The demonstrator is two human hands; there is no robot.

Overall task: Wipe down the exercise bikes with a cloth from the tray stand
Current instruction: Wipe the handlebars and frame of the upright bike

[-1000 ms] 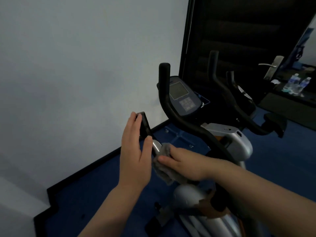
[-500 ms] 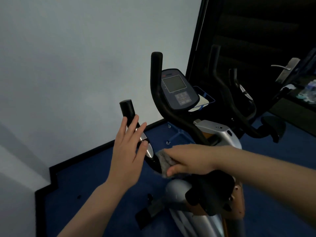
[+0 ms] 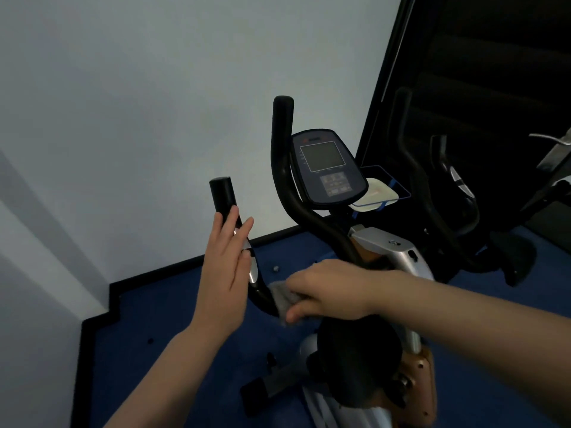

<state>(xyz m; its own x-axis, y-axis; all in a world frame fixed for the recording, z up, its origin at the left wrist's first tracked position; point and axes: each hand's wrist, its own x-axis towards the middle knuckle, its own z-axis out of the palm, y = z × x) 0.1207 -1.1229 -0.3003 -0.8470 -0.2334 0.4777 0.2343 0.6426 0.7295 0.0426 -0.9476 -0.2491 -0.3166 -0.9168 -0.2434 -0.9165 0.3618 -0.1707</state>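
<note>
An exercise bike (image 3: 392, 251) with a silver body stands in front of me, its console (image 3: 327, 168) facing up. My right hand (image 3: 327, 291) is closed on a grey cloth (image 3: 282, 299) and presses it against the lower bend of the bike's left handlebar (image 3: 222, 196). My left hand (image 3: 225, 273) rests flat against that bar's upper part, fingers straight and together, not curled round it. The black grip end sticks up above my fingertips. A metal sensor strip (image 3: 253, 271) on the bar shows beside my left hand.
A white wall (image 3: 139, 118) lies close on the left, with black skirting and blue carpet (image 3: 160, 319) below. The second, taller handlebar (image 3: 282, 149) rises beside the console. Another bike's handlebars (image 3: 414, 186) stand at the right against a dark panel. A small tray (image 3: 380, 193) sits behind the console.
My left hand has let go of the left handlebar and now lies flat on it. My right hand slid the cloth down the bar toward its bend.
</note>
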